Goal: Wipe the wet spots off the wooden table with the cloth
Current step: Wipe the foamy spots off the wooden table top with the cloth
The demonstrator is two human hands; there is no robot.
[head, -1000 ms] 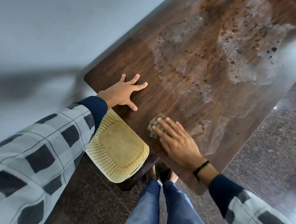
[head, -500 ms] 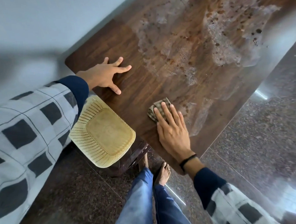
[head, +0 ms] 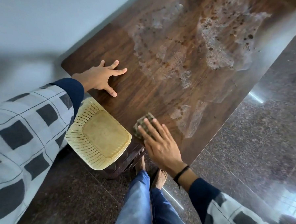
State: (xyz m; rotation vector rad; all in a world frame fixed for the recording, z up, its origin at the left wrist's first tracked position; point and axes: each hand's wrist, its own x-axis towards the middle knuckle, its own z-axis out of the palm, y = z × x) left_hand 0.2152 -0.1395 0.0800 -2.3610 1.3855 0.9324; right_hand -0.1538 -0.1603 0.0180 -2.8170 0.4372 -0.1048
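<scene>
Two hands rest on a dark wooden worktop, seen from above by the person standing at its near edge. Their right hand lies flat with fingers spread, pressing a small folded, patterned cloth against the wood close to the near edge; it does not grip the cloth, only pins it under the fingers. Their left hand is empty, fingers splayed wide, braced flat near the left corner of the worktop.

Most of the wet spots lie well apart from the cloth, spread as pale filmy patches and dark droplets across the middle and far part of the worktop. A narrower streak of moisture sits just beside the cloth, toward the right edge.

A cream perforated plastic stool stands against the near edge, between the arms. Bare feet and blue jeans show below on a polished stone floor.

Risks, as a judgement: since the cloth is small and only pinned, a fast stroke could let it slip out from under the fingers. It may saturate and smear water instead of lifting it. Strokes toward the right edge could push water onto the polished floor, which would be slippery for bare feet
</scene>
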